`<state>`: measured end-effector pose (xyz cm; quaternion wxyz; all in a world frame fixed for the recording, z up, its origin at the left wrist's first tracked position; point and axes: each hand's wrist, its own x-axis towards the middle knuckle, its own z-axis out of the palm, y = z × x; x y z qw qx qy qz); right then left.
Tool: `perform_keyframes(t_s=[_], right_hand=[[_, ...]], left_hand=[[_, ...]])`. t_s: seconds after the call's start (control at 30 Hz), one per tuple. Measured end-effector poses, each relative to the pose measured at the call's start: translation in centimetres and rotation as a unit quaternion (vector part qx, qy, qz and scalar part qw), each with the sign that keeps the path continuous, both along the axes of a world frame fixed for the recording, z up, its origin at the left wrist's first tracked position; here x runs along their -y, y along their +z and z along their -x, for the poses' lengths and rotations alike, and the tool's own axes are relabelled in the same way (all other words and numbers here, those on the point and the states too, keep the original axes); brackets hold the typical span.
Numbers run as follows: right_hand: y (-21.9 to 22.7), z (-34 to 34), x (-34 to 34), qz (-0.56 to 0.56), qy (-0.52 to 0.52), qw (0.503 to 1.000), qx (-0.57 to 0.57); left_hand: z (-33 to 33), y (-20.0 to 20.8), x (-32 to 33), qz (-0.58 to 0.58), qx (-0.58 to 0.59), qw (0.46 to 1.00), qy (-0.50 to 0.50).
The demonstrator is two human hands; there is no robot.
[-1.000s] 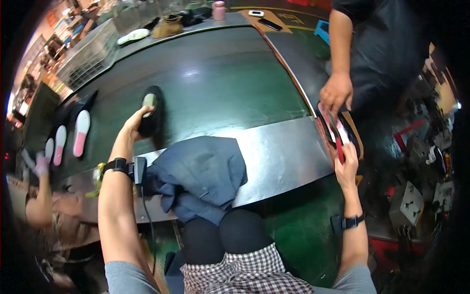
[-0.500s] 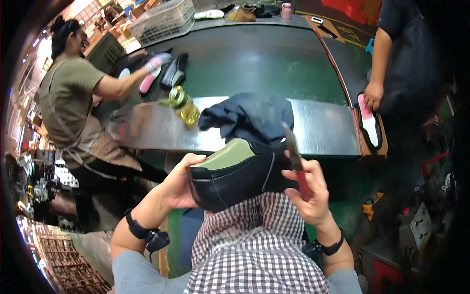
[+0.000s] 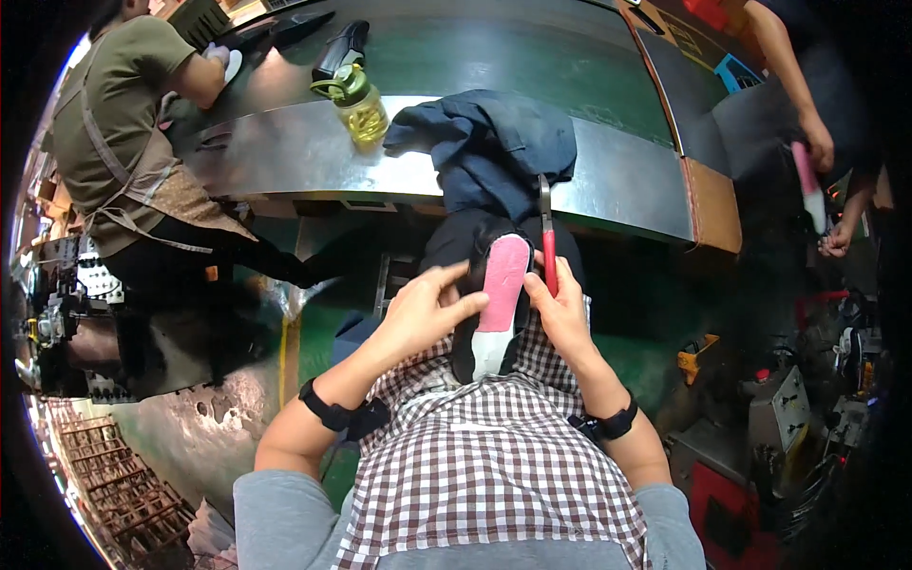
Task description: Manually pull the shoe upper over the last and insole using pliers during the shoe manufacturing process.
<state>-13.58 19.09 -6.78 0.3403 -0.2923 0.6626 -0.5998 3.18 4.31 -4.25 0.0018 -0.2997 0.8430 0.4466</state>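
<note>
A black shoe lies bottom up over my lap, its underside (image 3: 505, 275) showing a pink front part and a white heel part. My left hand (image 3: 423, 309) is beside it on the left, fingers spread, with the thumb at the pink part's edge. In my right hand (image 3: 562, 309) is a pair of red-handled pliers (image 3: 547, 233), the metal end pointing up and away from me. That hand's thumb rests by the shoe's right edge. A brown-and-white checked apron (image 3: 475, 456) covers my lap beneath the shoe.
Ahead stands a bench with a metal edge (image 3: 627, 180). On it are a dark blue cloth (image 3: 503, 133), a green-lidded bottle (image 3: 356, 104) and a black shoe (image 3: 342, 47). A person (image 3: 123, 133) works at left; another (image 3: 788, 114) at right holds a pink-and-white shoe bottom (image 3: 807, 185).
The shoe has turned from its side, with a green last showing, to bottom up, and come down onto my lap. My left hand has loosened its grip. The pliers remain in my right hand.
</note>
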Motion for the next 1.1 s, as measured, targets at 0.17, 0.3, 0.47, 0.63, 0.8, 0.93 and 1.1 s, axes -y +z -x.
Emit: perform_keyframes(t_s=[0.17, 0.3, 0.47, 0.63, 0.8, 0.93, 1.1], right_hand=[[0.5, 0.6, 1.0, -0.010, -0.006, 0.984, -0.176], [2.1, 1.8, 1.3, 0.004, 0.034, 0.983, -0.180], [3.8, 3.0, 2.0, 0.010, 0.063, 0.974, -0.216], [3.2, 2.2, 4.1, 0.053, 0.019, 0.934, -0.353], [2.8, 3.0, 5.5, 0.032, 0.031, 0.919, -0.391], [3.2, 4.4, 6.6, 0.036, 0.035, 0.924, -0.380], [3.4, 5.4, 7.5, 0.016, 0.083, 0.917, -0.389]], left_hand=[[2.9, 0.6, 0.6, 0.056, -0.159, 0.985, 0.037], [2.6, 1.6, 2.2, -0.019, -0.171, 0.985, 0.005], [1.6, 2.1, 2.7, -0.213, -0.207, 0.955, 0.002], [2.2, 1.0, 2.6, -0.149, -0.154, 0.976, 0.029], [3.5, -0.1, 4.5, 0.137, -0.278, 0.951, -0.005], [4.8, -0.1, 6.8, 0.151, -0.277, 0.945, -0.086], [6.2, 0.5, 9.1, 0.186, -0.246, 0.941, -0.140]])
